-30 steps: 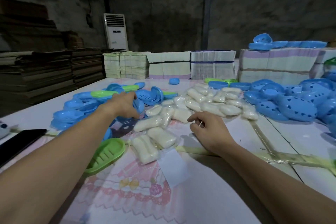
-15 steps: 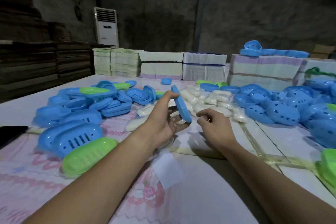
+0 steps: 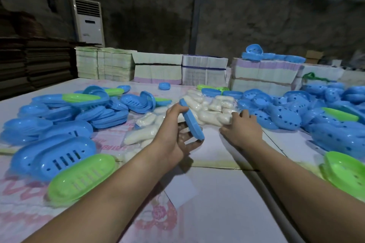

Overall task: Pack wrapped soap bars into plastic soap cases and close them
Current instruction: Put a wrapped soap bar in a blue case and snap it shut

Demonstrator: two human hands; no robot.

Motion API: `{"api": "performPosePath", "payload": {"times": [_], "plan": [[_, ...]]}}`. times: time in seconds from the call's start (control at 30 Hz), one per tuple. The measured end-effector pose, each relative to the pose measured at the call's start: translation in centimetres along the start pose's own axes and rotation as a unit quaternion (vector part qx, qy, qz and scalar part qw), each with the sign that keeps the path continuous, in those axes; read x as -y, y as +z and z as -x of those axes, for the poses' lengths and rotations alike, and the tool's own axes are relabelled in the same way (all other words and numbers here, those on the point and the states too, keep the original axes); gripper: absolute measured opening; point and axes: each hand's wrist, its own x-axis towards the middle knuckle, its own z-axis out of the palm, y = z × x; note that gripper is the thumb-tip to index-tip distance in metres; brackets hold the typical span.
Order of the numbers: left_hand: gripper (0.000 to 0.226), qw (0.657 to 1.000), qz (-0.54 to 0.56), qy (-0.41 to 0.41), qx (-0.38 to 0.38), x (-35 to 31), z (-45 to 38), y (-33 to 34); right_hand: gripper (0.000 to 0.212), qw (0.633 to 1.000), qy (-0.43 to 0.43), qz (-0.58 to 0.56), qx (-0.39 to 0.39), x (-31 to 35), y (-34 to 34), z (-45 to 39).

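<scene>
My left hand (image 3: 177, 136) holds a blue soap case half (image 3: 191, 122) on edge above the table, thumb at its top end and fingers under its lower end. My right hand (image 3: 242, 129) reaches forward over the table, its fingertips touching the near edge of the pile of wrapped white soap bars (image 3: 209, 110). More wrapped bars (image 3: 140, 134) lie just left of my left hand. Whether the right hand's fingers pinch a wrapper I cannot tell.
Blue case halves (image 3: 65, 116) are heaped at the left, with a green half (image 3: 81, 179) at the front. Closed blue cases (image 3: 325, 124) are piled at the right, beside a green case (image 3: 345, 171). Stacked paper bundles (image 3: 203, 71) line the table's far edge.
My left hand picked a blue case half from the left heap and brought it to the middle. My right hand has moved forward and right, toward the soap pile.
</scene>
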Motion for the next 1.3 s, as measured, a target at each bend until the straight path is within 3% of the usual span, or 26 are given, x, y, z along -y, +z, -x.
{"api": "performPosePath", "payload": {"times": [0.3, 0.37, 0.43, 0.5, 0.6, 0.67, 0.77, 0.87, 1.13, 1.3], "plan": [[0.019, 0.999, 0.024, -0.017, 0.016, -0.3, 0.0, 0.0, 0.026, 0.986, -0.097, 0.095, -0.093, 0.3, 0.2, -1.6], [0.022, 0.999, 0.035, -0.035, 0.020, 0.0, 0.0, 0.0, 0.020, 0.989, -0.086, 0.040, -0.115, 0.1, -0.7, -1.3], [0.022, 0.997, 0.044, -0.056, 0.031, 0.5, 0.1, 0.2, 0.020, 0.986, -0.050, -0.102, -0.124, 0.1, -2.3, -0.7], [0.025, 0.996, 0.048, -0.073, 0.034, 0.9, 0.3, 0.4, 0.020, 0.945, -0.019, -0.304, -0.114, 0.3, -4.0, 0.2], [0.033, 0.993, 0.061, -0.092, 0.033, 1.2, 0.3, 0.5, 0.014, 0.842, -0.032, -0.531, -0.086, 0.6, -5.9, 2.8], [0.035, 0.991, 0.086, -0.097, 0.045, 1.2, 0.4, 0.5, 0.015, 0.793, -0.061, -0.603, -0.058, 1.0, -6.5, 4.4], [0.032, 0.986, 0.117, -0.098, 0.071, 0.9, 0.5, 0.4, 0.005, 0.763, -0.125, -0.633, -0.030, 2.2, -6.7, 5.8], [0.038, 0.981, 0.154, -0.077, 0.089, 0.5, 0.5, 0.2, 0.021, 0.760, -0.168, -0.626, -0.045, 3.0, -6.7, 6.1], [0.051, 0.974, 0.169, -0.073, 0.131, 0.8, 0.6, -0.1, 0.022, 0.815, -0.191, -0.536, -0.111, 2.4, -6.5, 6.0], [0.044, 0.977, 0.158, -0.061, 0.126, 0.6, 0.4, -0.4, 0.030, 0.821, -0.207, -0.502, -0.179, 2.8, -5.9, 6.7]]}}
